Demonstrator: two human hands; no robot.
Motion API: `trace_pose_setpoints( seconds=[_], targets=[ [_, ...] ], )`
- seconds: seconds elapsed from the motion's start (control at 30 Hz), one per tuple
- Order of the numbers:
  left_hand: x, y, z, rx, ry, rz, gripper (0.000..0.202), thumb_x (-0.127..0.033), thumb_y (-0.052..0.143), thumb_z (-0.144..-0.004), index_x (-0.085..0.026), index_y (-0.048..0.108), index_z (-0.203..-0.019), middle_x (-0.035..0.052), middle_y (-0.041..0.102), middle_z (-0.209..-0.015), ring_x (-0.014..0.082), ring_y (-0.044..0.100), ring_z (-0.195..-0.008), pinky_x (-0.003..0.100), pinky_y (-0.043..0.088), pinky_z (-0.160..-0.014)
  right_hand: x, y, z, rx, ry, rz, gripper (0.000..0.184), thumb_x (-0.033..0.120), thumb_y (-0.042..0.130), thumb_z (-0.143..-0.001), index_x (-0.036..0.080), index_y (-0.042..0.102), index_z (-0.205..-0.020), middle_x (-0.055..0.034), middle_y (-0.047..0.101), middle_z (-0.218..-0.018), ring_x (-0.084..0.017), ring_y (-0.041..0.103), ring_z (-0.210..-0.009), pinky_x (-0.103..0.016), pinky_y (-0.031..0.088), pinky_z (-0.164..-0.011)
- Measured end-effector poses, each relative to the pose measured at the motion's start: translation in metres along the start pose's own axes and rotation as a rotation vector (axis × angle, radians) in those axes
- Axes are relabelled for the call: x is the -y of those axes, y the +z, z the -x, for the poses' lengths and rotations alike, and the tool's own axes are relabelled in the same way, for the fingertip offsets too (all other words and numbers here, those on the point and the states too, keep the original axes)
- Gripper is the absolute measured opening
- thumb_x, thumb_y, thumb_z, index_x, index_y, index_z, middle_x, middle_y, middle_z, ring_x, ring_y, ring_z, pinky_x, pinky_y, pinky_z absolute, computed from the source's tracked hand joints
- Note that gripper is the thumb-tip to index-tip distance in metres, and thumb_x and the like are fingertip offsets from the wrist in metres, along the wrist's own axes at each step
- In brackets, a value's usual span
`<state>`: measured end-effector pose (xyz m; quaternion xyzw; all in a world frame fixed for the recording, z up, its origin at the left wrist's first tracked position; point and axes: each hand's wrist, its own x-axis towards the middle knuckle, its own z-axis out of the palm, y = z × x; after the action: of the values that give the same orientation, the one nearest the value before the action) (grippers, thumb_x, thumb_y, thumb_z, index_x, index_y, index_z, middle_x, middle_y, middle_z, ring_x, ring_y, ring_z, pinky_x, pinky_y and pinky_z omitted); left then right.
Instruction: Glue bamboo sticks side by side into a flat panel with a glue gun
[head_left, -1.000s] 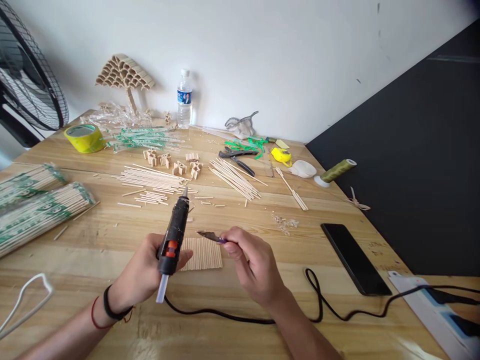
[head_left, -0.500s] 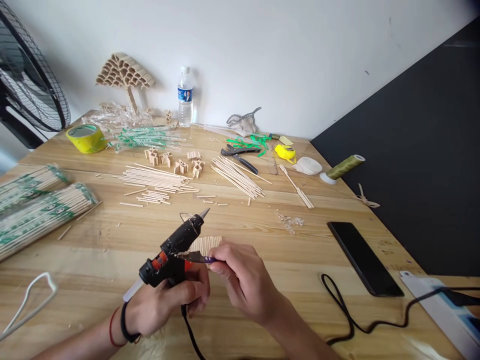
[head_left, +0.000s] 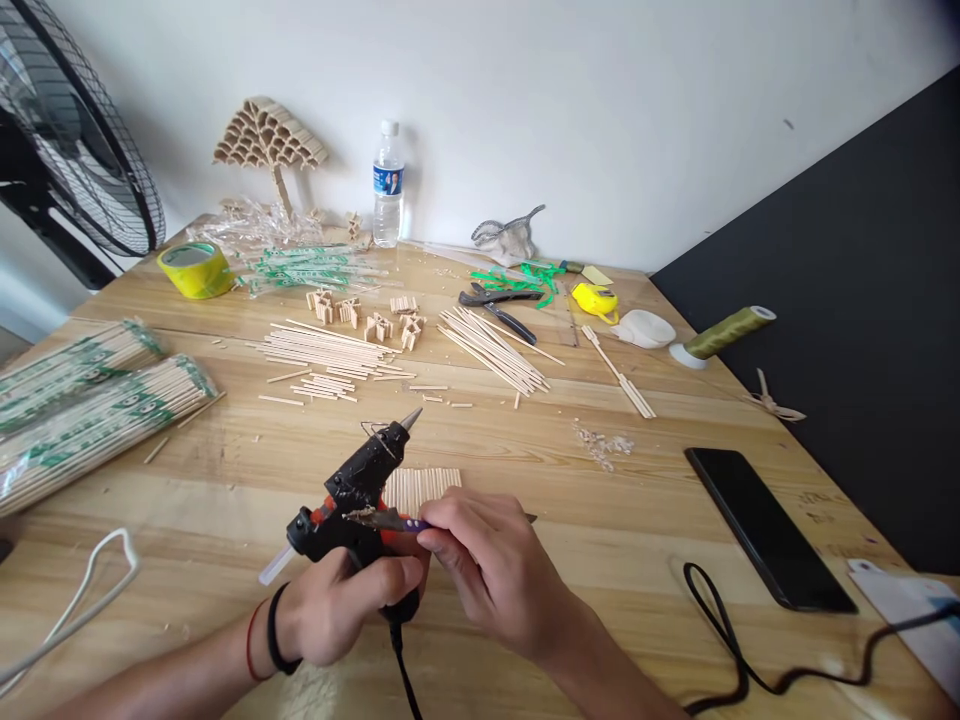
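Note:
My left hand (head_left: 337,605) is closed around the grip of a black hot glue gun (head_left: 367,468), its nozzle pointing up and to the right. A clear glue stick (head_left: 277,564) pokes out of the gun's back end. In my right hand (head_left: 499,570) is a small knife (head_left: 409,523) with a purple, dotted handle, held between thumb and fingers. The knife's blade lies against the side of the gun, with bits of residue near its tip. Behind both hands, a flat panel of short wooden sticks (head_left: 424,488) rests on the table, partly hidden.
Loose sticks (head_left: 330,348), another stick pile (head_left: 495,350) and pliers (head_left: 499,300) lie farther back. Bagged sticks (head_left: 112,430) are at left, near yellow tape (head_left: 196,270). A phone (head_left: 769,528) and black cable (head_left: 720,625) occupy the right. A water bottle (head_left: 388,190) stands by the wall.
The view has shifted, so the table's things appear farther right. My left hand and the glue gun have tilted slightly; the knife stays against the gun.

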<state>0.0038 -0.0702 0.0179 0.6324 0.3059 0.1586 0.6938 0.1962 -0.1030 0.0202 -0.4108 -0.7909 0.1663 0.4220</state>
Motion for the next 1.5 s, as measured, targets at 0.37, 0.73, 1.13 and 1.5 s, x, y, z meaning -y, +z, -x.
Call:
trace_pose_setpoints(
  seconds=[0.37, 0.73, 1.13, 1.5],
  targets=[
    [0.002, 0.004, -0.003, -0.033, 0.073, 0.083, 0.025, -0.033, 0.047, -0.085, -0.022, 0.038, -0.065, -0.0034, 0.036, -0.064, 0.0134, 0.032, -0.062, 0.029, 0.029, -0.058, 0.004, 0.002, -0.001, -0.042, 0.015, 0.067, 0.025, 0.022, 0.046, -0.110, 0.019, 0.062, -0.090, -0.0006, 0.063, -0.069, -0.014, 0.056, -0.061, -0.026, 0.038, -0.061],
    [0.014, 0.001, -0.004, 0.004, 0.087, 0.137, 0.024, -0.032, 0.050, -0.082, -0.021, 0.040, -0.064, -0.0032, 0.037, -0.063, 0.0129, 0.033, -0.061, 0.029, 0.027, -0.057, 0.008, 0.006, 0.001, -0.080, 0.054, 0.123, 0.027, 0.022, 0.045, -0.110, 0.018, 0.063, -0.089, -0.0004, 0.060, -0.068, -0.014, 0.053, -0.060, -0.026, 0.038, -0.061],
    [0.012, 0.001, -0.004, 0.045, 0.076, 0.193, 0.022, -0.031, 0.053, -0.076, -0.020, 0.043, -0.060, -0.0021, 0.042, -0.059, 0.0125, 0.036, -0.059, 0.029, 0.027, -0.055, 0.009, 0.012, 0.003, -0.158, 0.026, 0.222, 0.024, 0.019, 0.049, -0.108, 0.016, 0.065, -0.090, -0.0013, 0.060, -0.067, -0.015, 0.051, -0.061, -0.029, 0.034, -0.059],
    [0.011, -0.002, -0.005, 0.038, 0.029, 0.163, 0.021, -0.031, 0.052, -0.077, -0.020, 0.044, -0.061, -0.0024, 0.041, -0.059, 0.0124, 0.036, -0.058, 0.028, 0.027, -0.054, 0.006, 0.008, 0.001, -0.172, 0.093, 0.219, 0.019, 0.015, 0.053, -0.105, 0.017, 0.066, -0.092, -0.0024, 0.066, -0.071, -0.015, 0.058, -0.063, -0.027, 0.040, -0.061]
  ],
)
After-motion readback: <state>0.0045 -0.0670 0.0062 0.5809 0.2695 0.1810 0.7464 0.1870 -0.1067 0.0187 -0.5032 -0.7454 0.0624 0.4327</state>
